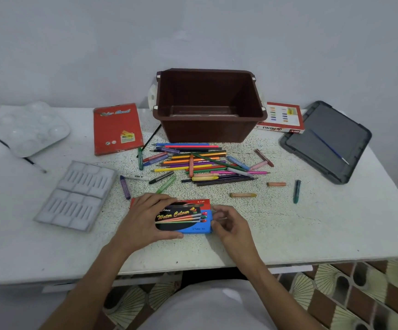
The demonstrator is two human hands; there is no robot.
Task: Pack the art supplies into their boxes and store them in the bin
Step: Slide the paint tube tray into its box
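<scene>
**Lightly now: water colour box [183, 217] held at both ends**

It lies flat on the table [300, 225], low centre of frame. My left hand [143, 220] grips its left end, fingers curled over the far edge; my right hand [229, 225] pinches the right end with curled fingers. I judge it light, thin card, easily dented: best lifted by the long edges, not the flap, towards the bin [207, 131] at upper centre.
</scene>
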